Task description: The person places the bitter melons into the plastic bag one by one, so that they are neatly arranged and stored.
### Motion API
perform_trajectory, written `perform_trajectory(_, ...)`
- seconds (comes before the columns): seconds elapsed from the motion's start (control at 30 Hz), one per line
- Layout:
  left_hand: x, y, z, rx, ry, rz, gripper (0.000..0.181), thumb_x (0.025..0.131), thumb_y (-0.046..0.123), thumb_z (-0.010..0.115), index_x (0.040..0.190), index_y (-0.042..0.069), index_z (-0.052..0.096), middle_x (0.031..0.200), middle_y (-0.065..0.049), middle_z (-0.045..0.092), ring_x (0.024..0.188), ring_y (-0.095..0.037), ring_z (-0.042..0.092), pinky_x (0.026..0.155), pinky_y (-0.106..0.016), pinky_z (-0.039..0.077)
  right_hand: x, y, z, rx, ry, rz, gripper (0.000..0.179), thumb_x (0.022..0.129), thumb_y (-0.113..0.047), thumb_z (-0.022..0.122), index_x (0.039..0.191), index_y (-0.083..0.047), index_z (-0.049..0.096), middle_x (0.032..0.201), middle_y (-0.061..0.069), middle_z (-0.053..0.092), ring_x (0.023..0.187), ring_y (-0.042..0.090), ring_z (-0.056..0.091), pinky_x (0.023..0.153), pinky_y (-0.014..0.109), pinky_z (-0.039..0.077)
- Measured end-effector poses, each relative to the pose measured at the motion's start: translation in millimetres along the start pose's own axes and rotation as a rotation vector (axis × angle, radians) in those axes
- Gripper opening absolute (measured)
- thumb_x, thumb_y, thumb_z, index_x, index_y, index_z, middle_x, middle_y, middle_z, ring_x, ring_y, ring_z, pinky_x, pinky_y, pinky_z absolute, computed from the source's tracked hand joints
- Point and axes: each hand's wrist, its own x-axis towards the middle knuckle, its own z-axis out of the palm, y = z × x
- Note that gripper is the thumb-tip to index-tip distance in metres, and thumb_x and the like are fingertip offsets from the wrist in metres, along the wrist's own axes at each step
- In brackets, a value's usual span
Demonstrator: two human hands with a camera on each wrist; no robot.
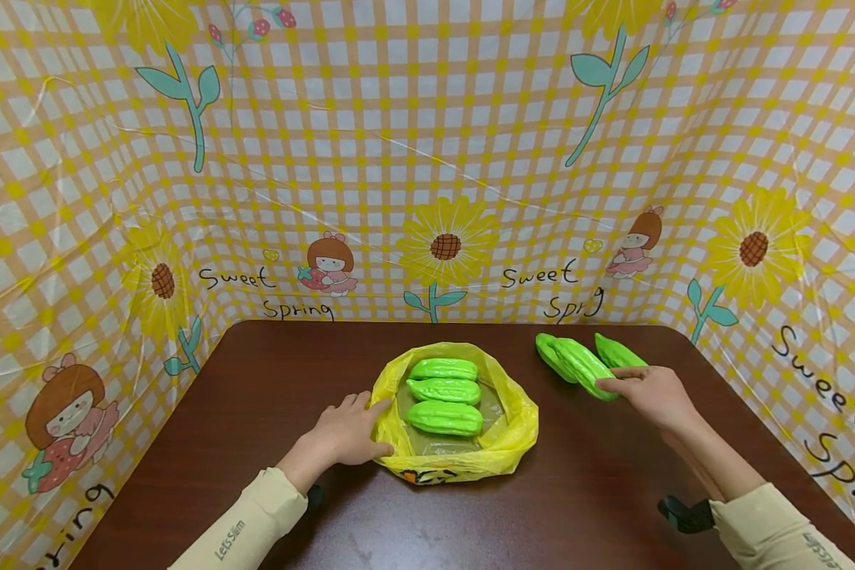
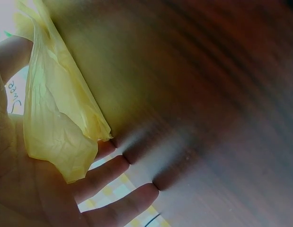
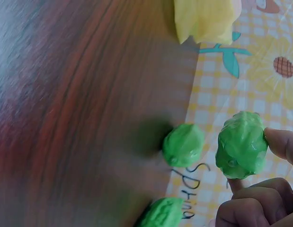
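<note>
A yellow plastic bag stands with its mouth wide and its rim turned outward. Three bright green, bumpy bitter melons lie in it, stacked side by side. My left hand rests at the bag's left side, fingers spread; the left wrist view has the thin yellow film lying over the palm. On the right, my right hand pinches one end of another bitter melon between thumb and fingers. That melon appears raised above the table in the right wrist view.
Two more bitter melons lie at the table's back right, one partly behind the held melon, the other just beyond my right hand. The dark brown table is enclosed by a checked, sunflower-printed cloth at the back and sides.
</note>
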Motion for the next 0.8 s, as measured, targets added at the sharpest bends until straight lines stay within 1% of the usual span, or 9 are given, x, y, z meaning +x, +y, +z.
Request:
perform_trajectory(0.1, 0.1, 0.0, -0.1, 0.004, -0.001, 0.002, 0.079, 0.088, 0.054, 0.071, 0.154, 0.020, 0.044, 0.155, -0.018, 0.040, 0.142, -0.038, 0.039, 0.105, -0.061, 0.039, -0.6, -8, 3, -0.036, 0.023, -0.037, 0.075, 0.091, -0.054, 0.068, 0.136, 0.006, 0.059, 0.138, 0.030, 0.056, 0.119, 0.046, 0.054, 0.086, 0.046, 0.049)
perform_trajectory(0.17, 0.3, 0.0, -0.1, 0.005, -0.004, 0.002, 0.079, 0.088, 0.054, 0.070, 0.154, 0.020, 0.043, 0.155, -0.018, 0.040, 0.143, -0.038, 0.039, 0.105, -0.061, 0.039, -0.7, -13, 4, -0.060, 0.031, -0.058, 0.072, 0.091, -0.052, 0.069, 0.134, 0.005, 0.062, 0.106, 0.020, 0.072, 0.101, 0.035, 0.059, 0.077, 0.037, 0.047)
perform_trajectory(0.23, 0.7, 0.0, -0.1, 0.008, -0.006, 0.001, 0.079, 0.088, 0.055, 0.070, 0.154, 0.020, 0.043, 0.155, -0.018, 0.040, 0.143, -0.038, 0.038, 0.105, -0.061, 0.039, -0.4, -17, 6, -0.072, 0.030, -0.069, 0.069, 0.091, -0.050, 0.070, 0.133, 0.004, 0.063, 0.071, 0.003, 0.064, 0.082, 0.023, 0.053, 0.070, 0.033, 0.040)
perform_trajectory(0.3, 0.8, 0.2, -0.2, 0.011, -0.009, 0.000, 0.079, 0.089, 0.055, 0.070, 0.154, 0.020, 0.043, 0.155, -0.017, 0.039, 0.143, -0.038, 0.038, 0.105, -0.061, 0.039, -0.5, -21, 8, -0.082, 0.019, -0.083, 0.068, 0.091, -0.049, 0.071, 0.133, 0.005, 0.063, 0.059, -0.010, 0.055, 0.076, 0.017, 0.047, 0.067, 0.032, 0.038)
perform_trajectory(0.33, 0.9, 0.3, -0.3, 0.011, -0.010, -0.001, 0.079, 0.089, 0.056, 0.070, 0.154, 0.020, 0.043, 0.155, -0.017, 0.039, 0.143, -0.038, 0.038, 0.106, -0.061, 0.039, -0.5, -23, 9, -0.081, 0.016, -0.091, 0.067, 0.091, -0.048, 0.071, 0.132, 0.005, 0.063, 0.057, -0.010, 0.049, 0.075, 0.016, 0.046, 0.066, 0.032, 0.037)
perform_trajectory(0.47, 1.1, 0.5, -0.4, 0.014, -0.013, -0.007, 0.080, 0.089, 0.056, 0.069, 0.155, 0.021, 0.042, 0.156, -0.017, 0.039, 0.144, -0.038, 0.037, 0.106, -0.061, 0.039, -2.7, -33, 13, -0.071, 0.015, -0.132, 0.064, 0.090, -0.044, 0.074, 0.131, 0.005, 0.064, 0.073, -0.008, 0.064, 0.080, 0.012, 0.052, 0.069, 0.030, 0.041)
perform_trajectory(0.57, 1.4, 0.3, 0.0, 0.017, -0.013, -0.010, 0.080, 0.088, 0.056, 0.070, 0.155, 0.021, 0.042, 0.155, -0.017, 0.039, 0.144, -0.037, 0.038, 0.106, -0.061, 0.039, -4.5, -40, 16, 0.001, -0.017, -0.148, 0.063, 0.089, -0.039, 0.075, 0.132, 0.006, 0.063, 0.065, -0.011, 0.050, 0.067, 0.007, 0.043, 0.062, 0.029, 0.038)
perform_trajectory(0.67, 1.2, 0.5, -0.2, 0.019, -0.013, -0.011, 0.080, 0.088, 0.056, 0.070, 0.155, 0.021, 0.042, 0.155, -0.016, 0.040, 0.143, -0.037, 0.038, 0.105, -0.061, 0.040, -5.5, -45, 19, 0.073, -0.055, -0.158, 0.063, 0.089, -0.034, 0.076, 0.133, 0.008, 0.060, 0.058, -0.008, 0.023, 0.055, 0.009, 0.023, 0.053, 0.031, 0.029)
perform_trajectory(0.8, 0.9, 0.5, 0.1, 0.021, -0.017, -0.010, 0.079, 0.089, 0.056, 0.069, 0.155, 0.021, 0.042, 0.155, -0.016, 0.040, 0.143, -0.037, 0.038, 0.105, -0.060, 0.040, -6.3, -51, 24, 0.078, -0.068, -0.183, 0.062, 0.087, -0.032, 0.078, 0.133, 0.007, 0.061, 0.056, -0.009, 0.021, 0.050, 0.008, 0.018, 0.047, 0.029, 0.025)
